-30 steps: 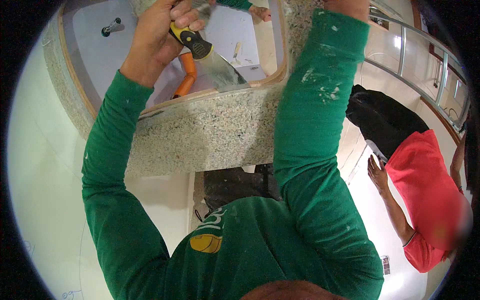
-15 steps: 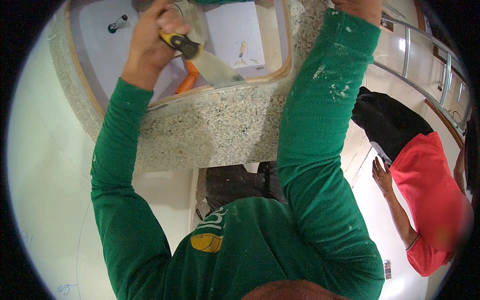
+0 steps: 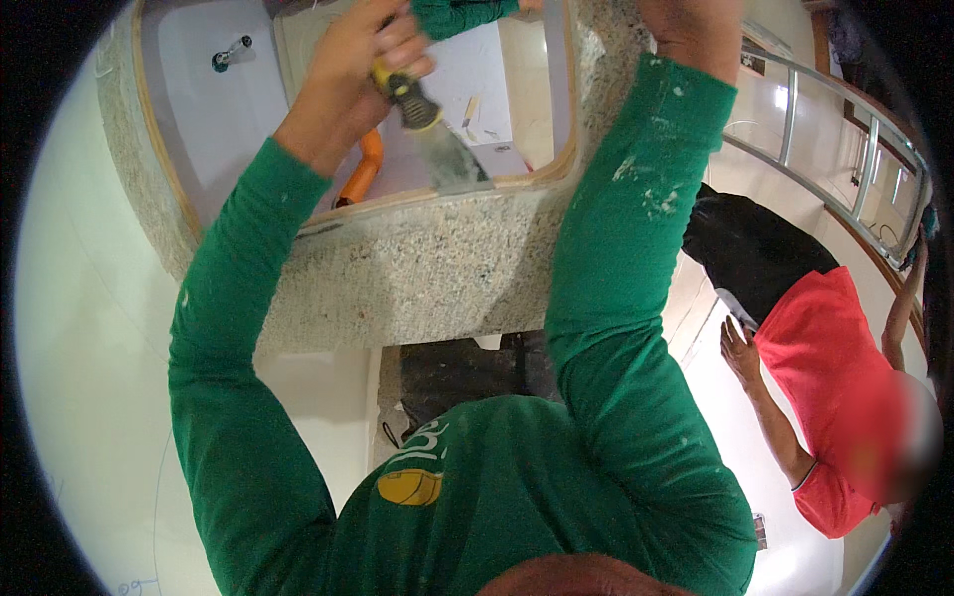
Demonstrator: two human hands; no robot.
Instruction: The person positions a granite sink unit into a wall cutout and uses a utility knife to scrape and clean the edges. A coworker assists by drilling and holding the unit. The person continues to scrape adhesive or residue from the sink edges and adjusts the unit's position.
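- left hand (image 3: 366,68) slid right over the last half second, scraper (image 3: 424,113) tilted steeper.
- where's that?
- speckled slab (image 3: 407,273), blade end's at its inner rim.
- and the hands?
- right hand (image 3: 691,25) is at the top edge, fingers cut off, so can't tell its grip. left one's curled snug round the scraper handle.
- anything smaller?
- orange tube (image 3: 364,171), just left of the blade.

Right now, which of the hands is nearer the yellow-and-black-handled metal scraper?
Left. The left hand grips the scraper by its handle; the right hand, partly cut off by the picture's top edge, is apart from it, off to the right.
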